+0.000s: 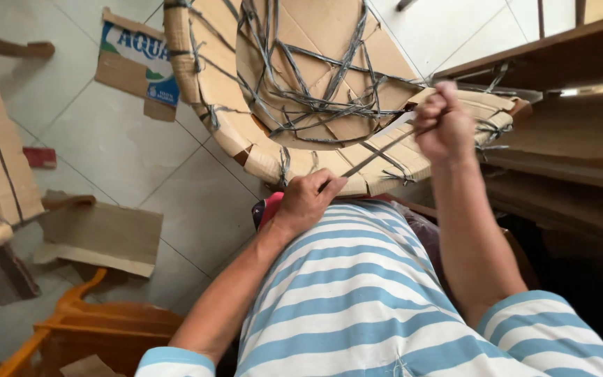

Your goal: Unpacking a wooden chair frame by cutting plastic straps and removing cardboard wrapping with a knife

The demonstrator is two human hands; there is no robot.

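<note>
While our left hand pinches the cardboard basket at its near rim, our right hand, clenched, pulls a thin grey strip taut. We judge the basket light, stiff, yet creasable; best held by that rim.

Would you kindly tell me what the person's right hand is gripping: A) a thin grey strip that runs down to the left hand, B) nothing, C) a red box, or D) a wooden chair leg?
A: the right hand is closed around a thin grey strip, pulled taut down to the left hand at the edge of the cardboard basket.
</note>
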